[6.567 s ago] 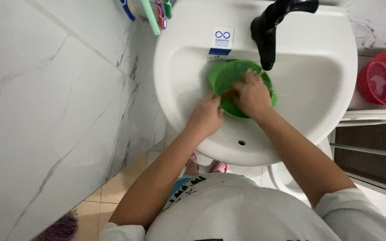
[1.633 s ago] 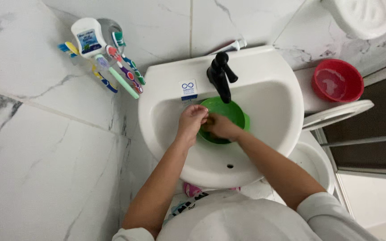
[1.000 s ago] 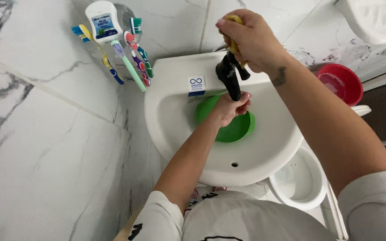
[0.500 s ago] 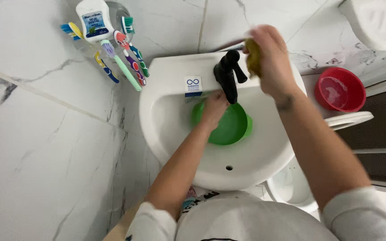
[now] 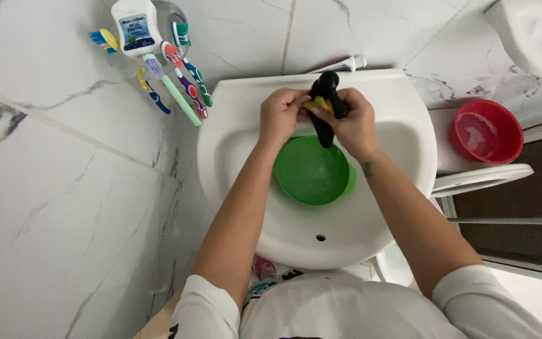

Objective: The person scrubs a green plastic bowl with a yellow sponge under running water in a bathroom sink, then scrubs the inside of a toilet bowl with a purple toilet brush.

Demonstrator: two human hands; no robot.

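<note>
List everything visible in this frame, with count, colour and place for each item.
sink: one, white, centre, mounted against the marble wall.
tap: one, black, at the back of the sink, spout over the basin.
green bowl: one, inside the basin under the spout.
yellow sponge: one, partly hidden between the two hands at the tap.
toothbrushes: several, mixed colours, in a wall holder upper left.
toothpaste tube: one, white and blue, in the same holder.
white tube: one, lying behind the sink.
red bowl: one, on a ledge to the right.
left hand: one, at the tap, fingers touching the sponge.
right hand: one, at the tap, on the sponge.
</note>
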